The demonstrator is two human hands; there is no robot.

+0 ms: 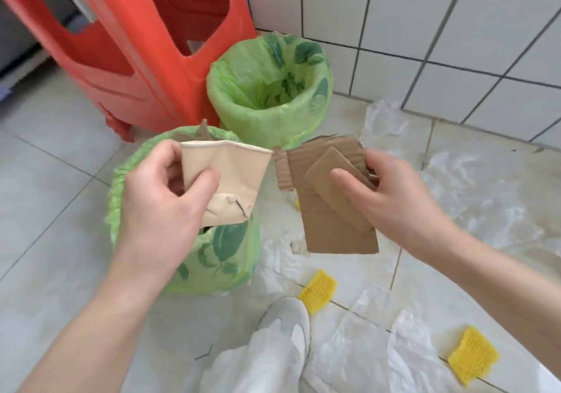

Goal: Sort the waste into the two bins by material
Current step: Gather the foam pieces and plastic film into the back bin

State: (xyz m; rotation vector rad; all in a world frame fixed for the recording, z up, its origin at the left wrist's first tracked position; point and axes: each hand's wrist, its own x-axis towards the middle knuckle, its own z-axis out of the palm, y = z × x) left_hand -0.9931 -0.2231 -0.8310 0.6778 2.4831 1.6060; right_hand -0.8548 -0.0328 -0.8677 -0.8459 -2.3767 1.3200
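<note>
My left hand (pixel 164 198) grips a crushed beige paper cup (pixel 233 177) above the near bin (pixel 127 180), which has a green bag liner and cardboard scraps inside. My right hand (pixel 391 198) pinches brown cardboard pieces (pixel 331 210) just right of that bin. The far bin (pixel 267 89), also lined with a green bag, stands behind against the tiled wall and looks nearly empty.
A red plastic stool (pixel 136 43) stands left of the far bin. Clear plastic bags (pixel 470 195) and yellow foam nets (pixel 318 289), (pixel 473 359) lie on the tiled floor to the right. My shoe (pixel 288 319) and white trouser leg are at the bottom centre.
</note>
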